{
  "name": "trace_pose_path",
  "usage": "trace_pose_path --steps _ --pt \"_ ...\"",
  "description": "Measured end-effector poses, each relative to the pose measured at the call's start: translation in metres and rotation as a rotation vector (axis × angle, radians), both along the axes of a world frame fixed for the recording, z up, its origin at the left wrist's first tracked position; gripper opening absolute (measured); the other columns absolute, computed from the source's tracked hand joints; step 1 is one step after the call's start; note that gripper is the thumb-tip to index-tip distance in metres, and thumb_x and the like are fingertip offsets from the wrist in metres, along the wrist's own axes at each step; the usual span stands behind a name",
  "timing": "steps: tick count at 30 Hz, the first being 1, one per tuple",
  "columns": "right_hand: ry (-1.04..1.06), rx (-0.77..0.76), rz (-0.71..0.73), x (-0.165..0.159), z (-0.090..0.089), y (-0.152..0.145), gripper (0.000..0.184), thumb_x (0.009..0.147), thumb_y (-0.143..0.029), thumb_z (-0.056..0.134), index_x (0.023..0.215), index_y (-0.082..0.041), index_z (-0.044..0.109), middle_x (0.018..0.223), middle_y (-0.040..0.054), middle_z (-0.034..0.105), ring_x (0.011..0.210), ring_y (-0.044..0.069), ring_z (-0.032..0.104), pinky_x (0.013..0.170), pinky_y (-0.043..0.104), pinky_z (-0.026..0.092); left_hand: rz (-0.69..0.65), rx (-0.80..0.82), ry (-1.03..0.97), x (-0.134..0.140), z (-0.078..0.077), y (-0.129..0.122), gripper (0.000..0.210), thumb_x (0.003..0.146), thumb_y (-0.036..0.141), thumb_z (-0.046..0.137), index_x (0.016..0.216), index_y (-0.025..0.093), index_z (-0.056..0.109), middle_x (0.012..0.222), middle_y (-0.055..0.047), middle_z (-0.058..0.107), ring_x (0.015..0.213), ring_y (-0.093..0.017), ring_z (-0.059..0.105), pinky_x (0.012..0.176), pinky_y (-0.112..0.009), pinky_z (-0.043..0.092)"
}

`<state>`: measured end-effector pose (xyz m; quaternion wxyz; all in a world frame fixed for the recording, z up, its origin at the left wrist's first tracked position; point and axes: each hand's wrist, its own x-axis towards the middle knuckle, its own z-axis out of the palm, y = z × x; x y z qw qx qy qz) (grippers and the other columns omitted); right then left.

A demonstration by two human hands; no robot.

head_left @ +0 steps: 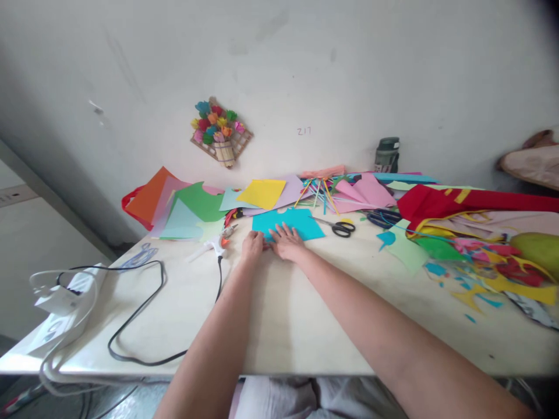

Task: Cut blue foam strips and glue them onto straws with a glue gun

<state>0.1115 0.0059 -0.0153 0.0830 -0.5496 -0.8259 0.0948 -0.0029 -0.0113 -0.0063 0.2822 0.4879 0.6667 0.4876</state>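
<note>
A bright blue sheet of paper (305, 223) lies flat on the table, with a notch cut from its far edge. My right hand (287, 242) rests on its near part, fingers spread, pressing it down. At the sheet's near left corner, my left hand (253, 247) has its fingers drawn together on the paper edge; its fingertips are partly hidden. Black-handled scissors (343, 229) lie at the right, their blades reaching over the blue sheet. Left of my left hand, a white glue gun (216, 244) with an orange trigger sits on the table.
Coloured paper sheets (201, 201) and a bundle of thin sticks (321, 191) line the wall side. Paper scraps (469, 285) and red cloth (437, 203) cover the right. A black cord (131, 314) loops leftward near a white power strip (65, 314). A dark bottle (387, 156) stands behind.
</note>
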Motion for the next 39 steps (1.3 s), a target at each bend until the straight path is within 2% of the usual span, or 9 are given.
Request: trace_pose_path --steps 4,13,20,23,26,32,34,37,39 --pt "-0.028 -0.033 -0.023 0.013 0.003 0.004 0.055 0.085 -0.042 0.018 0.136 -0.024 0.013 0.143 -0.0008 0.004 0.129 0.019 -0.005 0.102 0.040 0.000 -0.045 -0.002 -0.099 -0.006 -0.003 0.005 0.013 0.070 0.028 0.043 0.068 0.016 0.049 0.063 -0.004 0.057 0.059 -0.014 0.059 0.059 -0.025 0.047" --pt "-0.082 -0.065 -0.027 0.057 0.005 0.016 0.056 0.084 -0.045 0.017 0.136 -0.023 0.013 0.143 -0.0025 0.003 0.129 0.018 -0.004 0.103 0.036 0.002 -0.062 -0.069 0.115 -0.011 -0.006 0.007 0.023 0.073 0.031 0.036 0.079 0.015 0.052 0.076 -0.007 0.064 0.065 -0.013 0.061 0.061 -0.022 0.046" --pt "-0.121 -0.004 -0.157 0.102 0.001 0.022 0.057 0.086 -0.043 0.014 0.136 -0.017 0.016 0.143 0.0006 0.007 0.129 0.017 0.003 0.103 0.035 0.007 -0.029 -0.125 0.268 -0.008 0.004 0.003 0.021 0.072 0.025 0.036 0.077 0.016 0.055 0.071 -0.005 0.065 0.065 -0.013 0.061 0.063 -0.022 0.045" --pt "-0.107 0.032 -0.185 0.104 -0.003 0.021 0.057 0.085 -0.045 0.013 0.135 -0.018 0.017 0.142 0.0012 0.009 0.129 0.018 0.003 0.102 0.037 0.007 -0.015 -0.205 0.446 -0.001 0.012 0.004 0.022 0.072 0.026 0.039 0.082 0.017 0.056 0.073 -0.008 0.065 0.072 -0.018 0.061 0.064 -0.026 0.044" --pt "-0.096 0.065 -0.213 0.102 -0.004 0.019 0.059 0.084 -0.048 0.014 0.135 -0.018 0.019 0.142 0.0032 0.011 0.129 0.020 0.004 0.102 0.039 0.007 0.042 -0.257 0.760 0.013 0.016 0.004 0.027 0.073 0.032 0.043 0.091 0.017 0.056 0.091 -0.013 0.063 0.088 -0.025 0.058 0.069 -0.034 0.043" --pt "-0.084 0.078 -0.232 0.100 -0.002 0.015 0.060 0.084 -0.049 0.017 0.134 -0.017 0.022 0.142 0.0050 0.012 0.129 0.022 0.004 0.101 0.039 0.006 0.138 -0.127 1.093 0.044 0.018 -0.006 0.035 0.081 0.034 0.036 0.106 0.014 0.051 0.109 -0.019 0.051 0.097 -0.030 0.051 0.073 -0.039 0.041" --pt "-0.079 0.076 -0.230 0.100 -0.002 0.015 0.060 0.083 -0.049 0.017 0.134 -0.017 0.023 0.142 0.0053 0.013 0.129 0.022 0.004 0.101 0.039 0.006 0.088 0.013 1.184 0.051 0.019 -0.010 0.033 0.082 0.031 0.034 0.106 0.018 0.052 0.126 -0.014 0.041 0.114 -0.030 0.037 0.083 -0.041 0.037" --pt "-0.065 0.072 -0.235 0.100 -0.001 0.015 0.060 0.083 -0.049 0.016 0.134 -0.017 0.024 0.142 0.0051 0.012 0.129 0.022 0.004 0.101 0.040 0.005 -0.107 0.223 1.247 0.061 0.016 -0.011 0.040 0.085 0.035 0.027 0.116 0.022 0.048 0.137 -0.003 0.028 0.127 -0.023 0.014 0.101 -0.041 0.016" --pt "-0.061 0.063 -0.235 0.100 -0.001 0.015 0.060 0.083 -0.049 0.015 0.134 -0.018 0.023 0.142 0.0044 0.011 0.129 0.022 0.003 0.101 0.039 0.004 -0.291 0.204 1.219 0.066 0.010 -0.010 0.047 0.085 0.041 0.021 0.125 0.025 0.039 0.138 0.001 0.026 0.129 -0.020 0.009 0.103 -0.040 0.010"
